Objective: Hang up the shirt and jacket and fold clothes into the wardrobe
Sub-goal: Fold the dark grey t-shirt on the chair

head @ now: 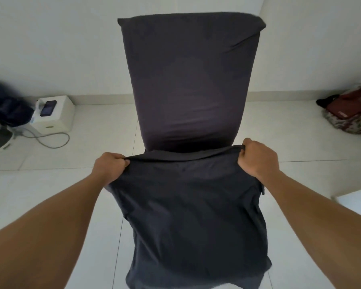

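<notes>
A dark grey garment point(188, 90) is stretched out in front of me above the tiled floor. Its far half swings up and away toward the wall. The near half hangs down between my arms toward my body. My left hand point(111, 166) grips the fold line at its left end, fingers curled round the cloth. At the right end of the same fold my right hand point(256, 157) pinches the cloth with thumb on top. The wardrobe and any hanger are out of sight.
A white box point(57, 117) with a phone point(48, 108) on top and a cable stands on the floor at left, beside a dark blue bundle point(6, 105). A red and patterned pile of cloth point(350, 113) lies at far right. White tiles surround me.
</notes>
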Action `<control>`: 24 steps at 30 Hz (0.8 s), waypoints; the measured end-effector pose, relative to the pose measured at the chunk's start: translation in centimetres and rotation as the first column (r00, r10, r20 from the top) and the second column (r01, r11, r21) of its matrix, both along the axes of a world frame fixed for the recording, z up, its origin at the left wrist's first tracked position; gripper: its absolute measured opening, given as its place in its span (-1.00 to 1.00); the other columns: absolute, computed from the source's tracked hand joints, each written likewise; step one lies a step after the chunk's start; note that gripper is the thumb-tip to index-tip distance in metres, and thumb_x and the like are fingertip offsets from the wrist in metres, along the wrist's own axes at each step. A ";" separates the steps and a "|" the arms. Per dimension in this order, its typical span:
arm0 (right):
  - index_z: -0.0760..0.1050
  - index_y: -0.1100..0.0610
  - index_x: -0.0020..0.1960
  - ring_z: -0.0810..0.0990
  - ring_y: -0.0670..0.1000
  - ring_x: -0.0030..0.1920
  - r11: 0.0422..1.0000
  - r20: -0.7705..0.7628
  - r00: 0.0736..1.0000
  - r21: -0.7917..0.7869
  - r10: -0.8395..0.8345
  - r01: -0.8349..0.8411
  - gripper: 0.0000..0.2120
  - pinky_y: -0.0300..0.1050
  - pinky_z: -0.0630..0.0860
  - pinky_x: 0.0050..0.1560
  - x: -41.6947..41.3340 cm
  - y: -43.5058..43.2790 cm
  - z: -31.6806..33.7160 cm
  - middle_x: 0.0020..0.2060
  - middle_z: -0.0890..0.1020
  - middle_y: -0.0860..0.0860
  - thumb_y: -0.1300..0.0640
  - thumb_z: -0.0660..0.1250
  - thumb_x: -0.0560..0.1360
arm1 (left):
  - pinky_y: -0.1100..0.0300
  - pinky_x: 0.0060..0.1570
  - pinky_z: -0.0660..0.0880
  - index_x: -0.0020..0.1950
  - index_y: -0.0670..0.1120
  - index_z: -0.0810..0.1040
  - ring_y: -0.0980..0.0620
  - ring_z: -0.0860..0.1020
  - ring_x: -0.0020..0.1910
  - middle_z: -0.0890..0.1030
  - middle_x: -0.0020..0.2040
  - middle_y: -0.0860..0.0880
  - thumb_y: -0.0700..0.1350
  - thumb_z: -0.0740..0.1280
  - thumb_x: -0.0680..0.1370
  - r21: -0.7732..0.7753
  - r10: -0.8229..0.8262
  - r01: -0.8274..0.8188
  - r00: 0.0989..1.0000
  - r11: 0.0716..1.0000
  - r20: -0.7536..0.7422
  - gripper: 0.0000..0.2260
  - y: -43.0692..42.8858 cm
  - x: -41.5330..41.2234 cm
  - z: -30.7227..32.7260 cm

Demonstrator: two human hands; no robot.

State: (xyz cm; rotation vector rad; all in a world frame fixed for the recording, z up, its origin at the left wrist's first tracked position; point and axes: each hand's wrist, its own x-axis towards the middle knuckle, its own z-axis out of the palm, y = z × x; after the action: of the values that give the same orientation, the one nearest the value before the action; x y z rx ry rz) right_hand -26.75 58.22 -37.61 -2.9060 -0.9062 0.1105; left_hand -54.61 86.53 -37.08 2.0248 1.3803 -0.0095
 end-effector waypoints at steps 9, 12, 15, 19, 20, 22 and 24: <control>0.41 0.13 0.35 0.45 0.25 0.26 0.965 0.070 0.963 0.045 -0.261 0.258 -0.66 0.20 0.41 0.19 1.2 3.7 -6.9 0.22 0.54 0.18 -0.01 0.23 0.66 | 0.04 0.22 0.46 0.14 0.01 0.69 -0.17 0.55 0.16 0.66 0.15 -0.07 -0.04 0.30 0.59 -0.019 -0.106 0.107 0.991 0.994 0.078 -0.79 4.3 4.0 -8.6; 0.23 0.11 0.48 0.40 0.27 0.34 0.896 -0.106 0.899 0.095 -0.425 0.435 -0.44 0.25 0.40 0.24 -1.5 4.3 -8.6 0.34 0.42 0.20 -0.08 0.32 0.60 | 0.03 0.23 0.47 0.15 0.02 0.67 -0.17 0.56 0.17 0.66 0.16 -0.07 0.00 0.31 0.59 -0.061 -0.319 0.318 0.948 0.946 -0.008 -0.79 4.8 5.3 -11.0; 0.17 0.09 0.52 0.39 0.27 0.36 0.857 -0.220 0.848 0.083 -0.482 0.508 -0.42 0.26 0.39 0.27 -5.7 4.2 -10.0 0.37 0.40 0.19 -0.09 0.27 0.62 | 0.04 0.24 0.47 0.35 -0.03 0.51 -0.18 0.54 0.23 0.60 0.26 -0.09 0.02 0.38 0.55 -0.104 -0.465 0.454 0.878 0.885 -0.119 -0.62 5.7 5.9 -12.7; 0.17 0.10 0.56 0.30 0.25 0.47 0.837 -0.309 0.796 0.001 -0.520 0.547 -0.41 0.26 0.33 0.40 -11.3 2.3 -11.4 0.47 0.34 0.19 -0.17 0.14 0.64 | 0.09 0.28 0.43 0.44 -0.06 0.40 -0.14 0.50 0.29 0.50 0.36 -0.08 0.02 0.44 0.52 -0.218 -0.598 0.560 0.777 0.800 -0.197 -0.47 5.9 6.4 -13.1; 0.14 0.09 0.59 0.23 0.23 0.53 0.831 -0.323 0.783 -0.018 -0.531 0.556 -0.39 0.26 0.27 0.46 -12.5 1.8 -11.8 0.53 0.28 0.19 -0.20 0.09 0.65 | 0.11 0.27 0.40 0.45 -0.05 0.39 -0.14 0.48 0.31 0.49 0.37 -0.08 0.02 0.44 0.52 -0.213 -0.625 0.588 0.749 0.780 -0.221 -0.47 5.8 6.6 -12.9; 0.07 0.06 0.63 0.10 0.19 0.60 0.825 -0.348 0.764 -0.051 -0.543 0.563 -0.35 0.24 0.13 0.54 -14.2 0.8 -12.3 0.60 0.16 0.17 -0.25 0.00 0.65 | 0.11 0.25 0.40 0.42 -0.01 0.41 -0.14 0.48 0.30 0.50 0.34 -0.09 0.03 0.42 0.53 -0.202 -0.661 0.630 0.707 0.750 -0.250 -0.51 5.5 6.8 -12.7; -0.01 0.03 0.65 0.01 0.16 0.62 0.824 -0.360 0.754 -0.080 -0.549 0.561 -0.33 0.23 0.04 0.58 -15.7 -0.1 -12.5 0.62 0.08 0.15 -0.28 -0.08 0.65 | 0.07 0.19 0.46 0.28 0.06 0.44 -0.14 0.53 0.17 0.55 0.25 -0.10 0.05 0.41 0.53 -0.191 -0.705 0.681 0.658 0.707 -0.265 -0.64 5.5 7.3 -12.2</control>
State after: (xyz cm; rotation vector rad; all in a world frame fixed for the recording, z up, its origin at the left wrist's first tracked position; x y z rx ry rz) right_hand -42.50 58.12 -50.13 -2.8323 0.0367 0.5620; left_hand -47.33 92.07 -49.28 2.4388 0.6544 -0.7551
